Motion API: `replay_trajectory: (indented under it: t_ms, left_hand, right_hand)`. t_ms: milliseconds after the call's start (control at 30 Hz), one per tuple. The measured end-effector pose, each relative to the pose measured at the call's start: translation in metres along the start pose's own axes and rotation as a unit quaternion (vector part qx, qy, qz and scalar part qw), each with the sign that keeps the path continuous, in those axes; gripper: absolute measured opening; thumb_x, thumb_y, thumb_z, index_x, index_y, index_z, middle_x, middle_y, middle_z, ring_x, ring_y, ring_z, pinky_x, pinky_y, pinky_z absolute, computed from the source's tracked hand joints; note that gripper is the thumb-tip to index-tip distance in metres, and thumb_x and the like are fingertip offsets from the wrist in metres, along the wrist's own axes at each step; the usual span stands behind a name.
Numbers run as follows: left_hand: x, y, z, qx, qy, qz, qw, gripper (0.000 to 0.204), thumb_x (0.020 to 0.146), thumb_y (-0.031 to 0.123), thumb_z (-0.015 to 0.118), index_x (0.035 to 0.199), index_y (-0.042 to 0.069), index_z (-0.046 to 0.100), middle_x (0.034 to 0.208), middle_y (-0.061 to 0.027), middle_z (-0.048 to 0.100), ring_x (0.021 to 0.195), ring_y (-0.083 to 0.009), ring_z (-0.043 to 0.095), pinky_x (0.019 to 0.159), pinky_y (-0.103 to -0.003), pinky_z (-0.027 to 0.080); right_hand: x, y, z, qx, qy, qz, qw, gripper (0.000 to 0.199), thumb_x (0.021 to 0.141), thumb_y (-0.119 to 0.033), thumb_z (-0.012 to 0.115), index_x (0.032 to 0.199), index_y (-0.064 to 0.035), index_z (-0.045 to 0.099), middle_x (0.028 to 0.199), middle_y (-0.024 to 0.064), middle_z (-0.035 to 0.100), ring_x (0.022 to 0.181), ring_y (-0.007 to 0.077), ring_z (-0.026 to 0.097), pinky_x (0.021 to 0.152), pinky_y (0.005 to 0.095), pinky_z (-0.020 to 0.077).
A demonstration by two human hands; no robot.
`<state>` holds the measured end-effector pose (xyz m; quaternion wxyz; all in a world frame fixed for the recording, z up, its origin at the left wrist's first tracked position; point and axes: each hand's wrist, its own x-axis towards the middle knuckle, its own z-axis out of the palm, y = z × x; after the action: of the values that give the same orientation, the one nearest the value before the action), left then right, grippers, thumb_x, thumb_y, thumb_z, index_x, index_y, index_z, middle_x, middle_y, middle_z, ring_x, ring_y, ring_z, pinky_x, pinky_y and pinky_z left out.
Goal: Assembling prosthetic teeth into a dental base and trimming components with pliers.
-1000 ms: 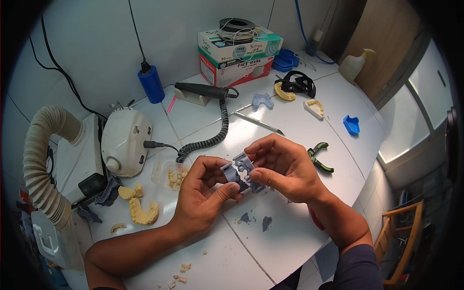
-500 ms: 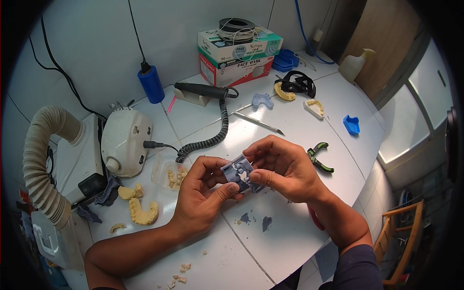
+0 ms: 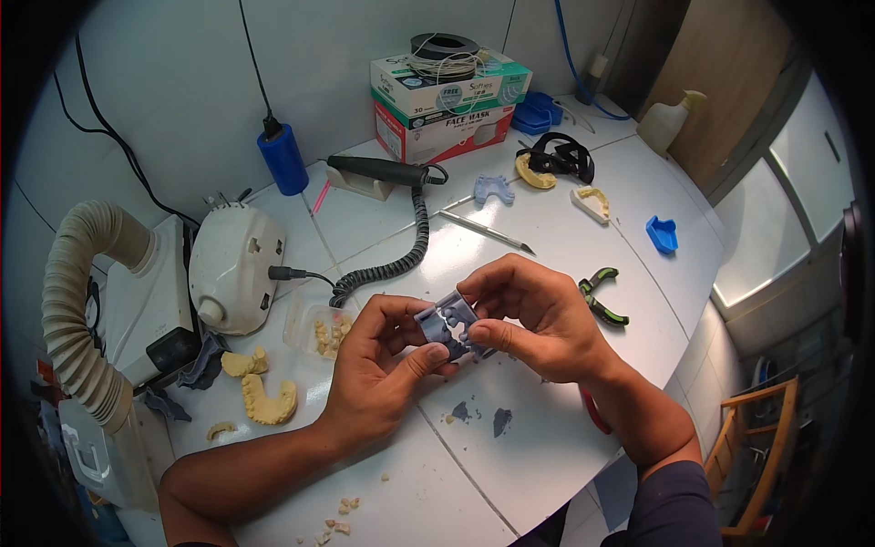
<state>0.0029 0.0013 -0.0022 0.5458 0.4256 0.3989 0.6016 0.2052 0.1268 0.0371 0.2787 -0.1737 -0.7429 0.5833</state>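
Observation:
Over the middle of the tiled table, both hands hold a blue-grey dental model (image 3: 437,325) with an uneven, toothed gap through its centre. Whether it is one piece or two held together I cannot tell. My left hand (image 3: 378,369) grips its left side, thumb on the near face and fingers curled behind. My right hand (image 3: 538,324) pinches its right side, with the thumb along the near edge and the index finger at the top. Just below lie dark blue-grey fragments (image 3: 502,420). A clear box of tooth-like pieces (image 3: 321,335) stands beside my left wrist.
Yellow dental casts (image 3: 269,399) lie left of my forearm, near a white drill control unit (image 3: 239,264) and a ribbed hose (image 3: 80,301). A handpiece (image 3: 378,170), a knife (image 3: 488,232) and mask boxes (image 3: 447,132) are farther back. Green-black pliers (image 3: 602,296) lie right.
Almost nothing differs. The dental model has shifted very slightly in my fingers, while the whole view has moved a little.

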Motion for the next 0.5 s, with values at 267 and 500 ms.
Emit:
replay_trajectory:
  t_ms: [267, 500]
  left_hand:
    - [-0.0012, 0.0022, 0.0011, -0.015, 0.003, -0.010, 1.000, 0.039, 0.106, 0.002, 0.068, 0.139, 0.000, 0.049, 0.133, -0.0145, 0.059, 0.124, -0.0192, 0.063, 0.099, -0.034, 0.066]
    - [-0.0011, 0.0027, 0.0009, -0.023, -0.002, -0.021, 1.000, 0.038, 0.107, 0.001, 0.066, 0.140, 0.000, 0.048, 0.134, -0.0148, 0.060, 0.125, -0.0192, 0.066, 0.099, -0.033, 0.066]
  right_hand:
    - [-0.0001, -0.0038, 0.0002, 0.019, -0.003, 0.039, 0.999, 0.042, 0.096, -0.008, 0.083, 0.131, 0.0063, 0.065, 0.121, 0.0127, 0.069, 0.105, 0.0154, 0.069, 0.097, 0.0322, 0.0579]
    - [-0.0005, 0.0034, 0.0007, 0.003, -0.001, 0.000, 1.000, 0.038, 0.098, -0.006, 0.080, 0.131, 0.0045, 0.064, 0.119, 0.0116, 0.070, 0.098, 0.0122, 0.071, 0.088, 0.0292, 0.0603]
